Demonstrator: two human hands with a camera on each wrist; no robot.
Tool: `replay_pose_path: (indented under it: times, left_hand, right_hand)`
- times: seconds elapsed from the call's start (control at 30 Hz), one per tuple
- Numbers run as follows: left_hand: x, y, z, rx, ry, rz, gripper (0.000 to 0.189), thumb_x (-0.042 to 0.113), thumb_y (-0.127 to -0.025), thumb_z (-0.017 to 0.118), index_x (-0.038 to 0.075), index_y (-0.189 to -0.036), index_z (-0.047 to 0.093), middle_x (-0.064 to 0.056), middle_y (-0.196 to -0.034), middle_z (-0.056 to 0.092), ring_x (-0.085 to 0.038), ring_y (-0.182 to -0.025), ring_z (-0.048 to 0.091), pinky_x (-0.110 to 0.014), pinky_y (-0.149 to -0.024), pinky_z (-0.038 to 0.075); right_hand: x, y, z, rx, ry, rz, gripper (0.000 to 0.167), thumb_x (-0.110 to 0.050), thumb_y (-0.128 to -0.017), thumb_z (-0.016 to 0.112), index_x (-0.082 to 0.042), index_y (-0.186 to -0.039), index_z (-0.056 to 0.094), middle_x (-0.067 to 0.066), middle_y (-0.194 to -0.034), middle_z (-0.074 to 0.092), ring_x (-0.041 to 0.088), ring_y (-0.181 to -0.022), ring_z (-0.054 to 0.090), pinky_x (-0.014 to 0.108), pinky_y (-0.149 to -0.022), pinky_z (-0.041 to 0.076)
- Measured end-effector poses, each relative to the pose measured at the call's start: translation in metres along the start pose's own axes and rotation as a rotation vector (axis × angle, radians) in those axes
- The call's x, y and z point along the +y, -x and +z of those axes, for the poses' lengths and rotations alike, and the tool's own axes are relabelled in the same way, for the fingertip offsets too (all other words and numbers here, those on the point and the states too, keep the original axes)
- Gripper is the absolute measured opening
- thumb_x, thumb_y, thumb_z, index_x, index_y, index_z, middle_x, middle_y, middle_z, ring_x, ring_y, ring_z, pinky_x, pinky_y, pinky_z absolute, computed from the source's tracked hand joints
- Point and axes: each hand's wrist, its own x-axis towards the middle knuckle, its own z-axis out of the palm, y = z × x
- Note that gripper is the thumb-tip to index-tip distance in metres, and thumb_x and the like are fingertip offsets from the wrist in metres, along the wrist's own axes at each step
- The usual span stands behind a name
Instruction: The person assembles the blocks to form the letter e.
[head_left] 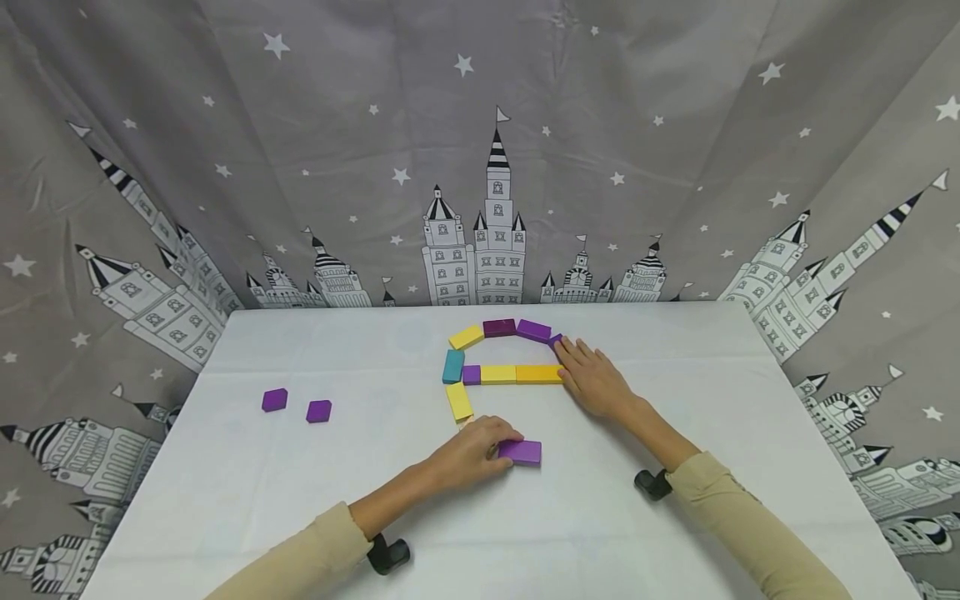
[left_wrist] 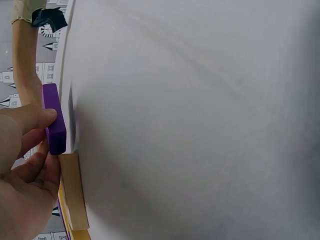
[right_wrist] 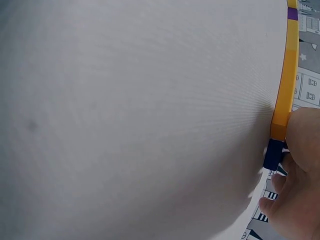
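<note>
My left hand (head_left: pixel 471 454) pinches a purple block (head_left: pixel 527 453) by its left end; in the left wrist view the thumb presses on the purple block (left_wrist: pixel 54 117). Just beyond that hand lies a plain wooden block (left_wrist: pixel 74 192), mostly hidden in the head view. The right hand (head_left: pixel 595 385) rests with extended fingers at the right end of a block outline. Its fingers partly cover a small purple block (head_left: pixel 555 340). By its thumb are the end of an orange block (head_left: pixel 538 374) and a dark blue block (right_wrist: pixel 273 154).
The curved outline includes a violet block (head_left: pixel 534 331), a maroon block (head_left: pixel 499 328), an upper yellow block (head_left: pixel 467 337), a teal block (head_left: pixel 453 366) and a lower yellow block (head_left: pixel 459 402). Two loose purple blocks (head_left: pixel 274 400) lie at left on the white table (head_left: pixel 247 492). A grey curtain (head_left: pixel 337 67) hangs behind.
</note>
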Motion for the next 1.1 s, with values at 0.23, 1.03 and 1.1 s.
replay_pose_path:
  times: [0.23, 1.03, 1.1]
  left_hand:
    - [-0.001, 0.000, 0.003, 0.007, -0.013, -0.008, 0.033, 0.012, -0.092, 0.072, 0.005, -0.123, 0.067, -0.005, -0.119, 0.066, -0.020, -0.113, 0.058, -0.032, -0.099, 0.048]
    - [-0.006, -0.001, 0.012, 0.042, -0.036, 0.000, 0.035, 0.013, -0.085, 0.078, 0.007, -0.118, 0.069, -0.003, -0.114, 0.065, -0.017, -0.107, 0.056, -0.028, -0.095, 0.048]
    - [-0.006, -0.001, 0.012, 0.045, -0.035, 0.004, 0.035, 0.013, -0.085, 0.078, 0.007, -0.118, 0.069, -0.003, -0.113, 0.065, -0.018, -0.107, 0.056, -0.028, -0.094, 0.049]
  right_hand:
    - [0.000, 0.000, 0.001, 0.006, -0.004, -0.003, 0.055, -0.027, -0.108, 0.042, 0.002, -0.153, 0.032, 0.020, -0.158, 0.029, 0.042, -0.144, 0.026, 0.062, -0.114, 0.024]
    - [0.002, -0.001, 0.002, -0.008, -0.007, 0.014, 0.056, -0.029, -0.108, 0.040, 0.001, -0.154, 0.030, 0.018, -0.159, 0.027, 0.042, -0.145, 0.023, 0.061, -0.115, 0.022]
    - [0.002, -0.001, 0.003, -0.008, -0.011, 0.013, 0.055, -0.029, -0.108, 0.040, 0.001, -0.154, 0.030, 0.018, -0.159, 0.027, 0.042, -0.145, 0.023, 0.061, -0.115, 0.022]
